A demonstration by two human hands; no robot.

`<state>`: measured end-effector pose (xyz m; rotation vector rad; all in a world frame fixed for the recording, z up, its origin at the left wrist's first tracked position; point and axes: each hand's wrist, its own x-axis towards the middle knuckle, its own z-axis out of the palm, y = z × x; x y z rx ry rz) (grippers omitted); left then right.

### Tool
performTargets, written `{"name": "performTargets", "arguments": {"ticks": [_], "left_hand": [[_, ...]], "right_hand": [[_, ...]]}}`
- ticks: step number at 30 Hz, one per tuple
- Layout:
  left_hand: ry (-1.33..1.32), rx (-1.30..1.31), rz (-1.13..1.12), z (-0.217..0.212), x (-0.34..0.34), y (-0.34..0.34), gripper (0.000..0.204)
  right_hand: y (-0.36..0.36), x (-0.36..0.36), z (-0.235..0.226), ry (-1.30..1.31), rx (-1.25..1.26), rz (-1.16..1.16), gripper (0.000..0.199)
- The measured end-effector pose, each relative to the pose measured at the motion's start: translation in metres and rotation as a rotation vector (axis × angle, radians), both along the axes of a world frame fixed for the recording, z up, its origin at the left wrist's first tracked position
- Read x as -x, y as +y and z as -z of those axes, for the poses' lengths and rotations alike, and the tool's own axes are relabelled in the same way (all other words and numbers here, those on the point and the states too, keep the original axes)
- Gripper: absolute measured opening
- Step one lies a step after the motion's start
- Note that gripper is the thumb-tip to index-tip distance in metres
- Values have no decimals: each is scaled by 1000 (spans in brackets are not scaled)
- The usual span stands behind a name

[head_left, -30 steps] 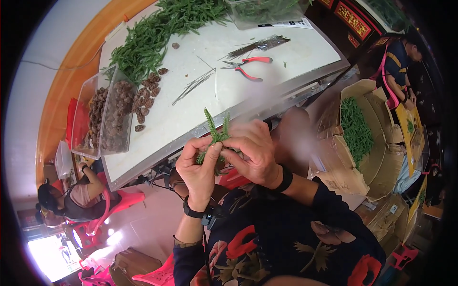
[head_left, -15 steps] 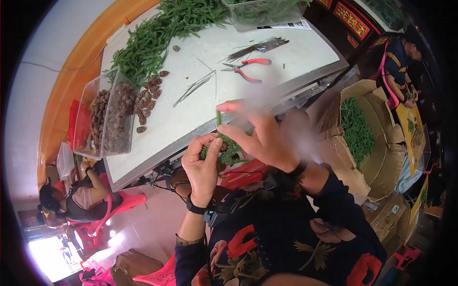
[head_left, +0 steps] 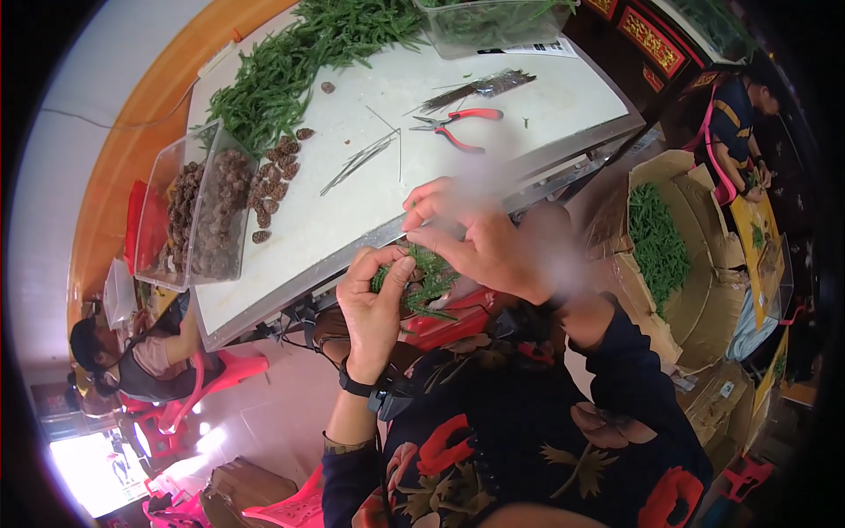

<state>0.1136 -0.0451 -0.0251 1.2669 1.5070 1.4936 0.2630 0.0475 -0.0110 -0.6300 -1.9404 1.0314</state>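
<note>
My left hand (head_left: 373,299) pinches a green artificial pine sprig (head_left: 427,286) between thumb and fingers, just off the table's front edge. Close beside it, my right hand (head_left: 475,242) has its thumb and index fingertips drawn together above the sprig; whatever they grip is too small to name. A pale blur covers part of that hand. On the table, beyond my hands, lie loose thin wires (head_left: 361,161) and pliers with red handles (head_left: 458,126). A bundle of dark wires (head_left: 484,88) rests behind the pliers.
A clear bin of pine cones (head_left: 216,211) stands at the table's left, with loose cones (head_left: 275,176) beside it. Green sprigs (head_left: 273,84) are heaped at the back. At right sits an open cardboard box (head_left: 704,308) holding greenery. Two people sit nearby, left and right.
The upright green tip between my hands no longer shows. My right thumb and fingers have drawn closer together. The sprig has turned in my left hand.
</note>
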Motion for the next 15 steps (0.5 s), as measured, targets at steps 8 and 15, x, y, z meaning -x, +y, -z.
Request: {"name": "performTargets", "arguments": {"ticks": [8,15], "left_hand": [[-380,299,99,2,7,3,7],[-381,266,132,9,13,1,4]], "right_hand": [[-2,3,-11,-208,-442,33,9],[52,1,11,-135,-652,45,13]]}}
